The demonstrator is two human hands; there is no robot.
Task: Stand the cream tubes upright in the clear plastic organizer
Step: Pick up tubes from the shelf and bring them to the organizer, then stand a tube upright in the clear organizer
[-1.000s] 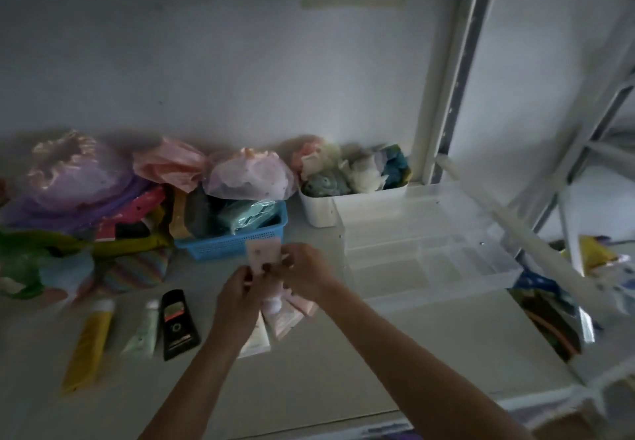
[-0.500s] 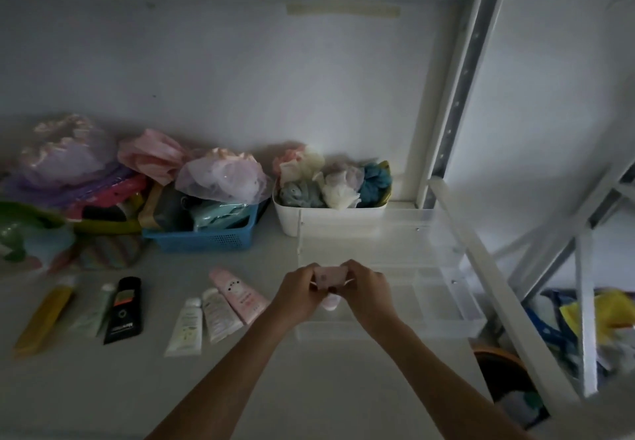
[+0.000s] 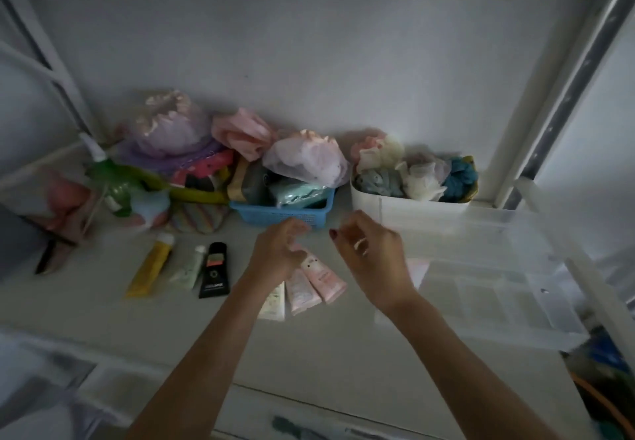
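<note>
A clear plastic organizer (image 3: 498,233) stands at the right of the white shelf. One pink tube (image 3: 417,269) stands in its left compartment, partly behind my right hand. My right hand (image 3: 372,255) hovers open just left of the organizer. My left hand (image 3: 278,250) is open above three tubes lying flat: a pink tube (image 3: 324,276), a paler pink tube (image 3: 302,291) and a white tube (image 3: 275,304). Farther left lie a black tube (image 3: 214,276), a pale green tube (image 3: 189,267) and a yellow tube (image 3: 149,269).
A blue basket (image 3: 285,214) and a white bin (image 3: 395,202) filled with bath sponges stand against the back wall. Shower caps, bags and a green bottle (image 3: 113,181) crowd the back left. A slanted shelf post (image 3: 563,89) rises at the right.
Both hands carried a pink tube from the loose pile to the organizer and let it go there. They have since drawn back left, empty, over the lying tubes.
</note>
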